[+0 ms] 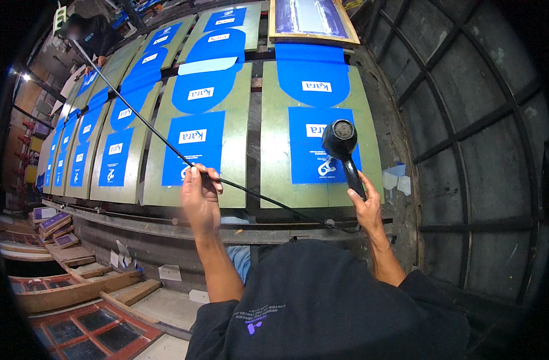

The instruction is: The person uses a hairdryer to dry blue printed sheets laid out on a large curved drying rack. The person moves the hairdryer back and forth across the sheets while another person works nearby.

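Observation:
A black hair dryer [341,140] is held by its handle in my right hand [369,204], above a blue printed fabric panel [301,157] on the nearest right-hand board [274,189]. My left hand [203,195] has its fingers around the dryer's black power cord [261,194]. From there the cord stretches up to the far left and also runs down to the dryer's handle. Below the left hand lies another board [231,180] with a blue printed panel [193,128]. White label areas and line drawings mark the panels.
A wooden-framed printing screen [317,39] rests at the far end. Several more boards with blue panels [115,155] run leftward. A person [96,38] stands at the far left beside a power strip [59,20]. A dark framed wall [463,180] rises on the right; a red window frame [92,330] lies lower left.

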Demonstrator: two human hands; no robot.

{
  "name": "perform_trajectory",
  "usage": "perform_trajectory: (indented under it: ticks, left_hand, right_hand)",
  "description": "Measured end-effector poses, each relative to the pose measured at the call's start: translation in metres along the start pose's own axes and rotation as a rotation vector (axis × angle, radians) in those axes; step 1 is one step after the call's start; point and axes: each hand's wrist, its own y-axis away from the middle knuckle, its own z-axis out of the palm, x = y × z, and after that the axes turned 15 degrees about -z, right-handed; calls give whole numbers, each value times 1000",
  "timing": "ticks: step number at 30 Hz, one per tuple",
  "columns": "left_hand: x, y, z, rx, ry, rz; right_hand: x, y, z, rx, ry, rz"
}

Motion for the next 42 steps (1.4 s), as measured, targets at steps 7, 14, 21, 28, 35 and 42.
perform_trajectory:
  ticks: [7,14,21,28,35,42]
  left_hand:
    - [6,3,-4,-16,-1,9]
    - [6,12,-12,-15,15,-18]
    - [19,16,-22,-35,-16,-55]
    - [25,-2,-48,-145,-2,-163]
    - [80,-42,-145,-325,136,-316]
    - [247,-87,-312,-66,120,-128]
  right_hand:
    - [-2,9,10,20,-1,17]
    - [-13,18,8,71,8,127]
    - [-3,33,16,172,2,174]
    - [-34,57,43,284,-138,206]
    - [-30,71,99,469,150,213]
    - [-34,29,198,786,301,197]
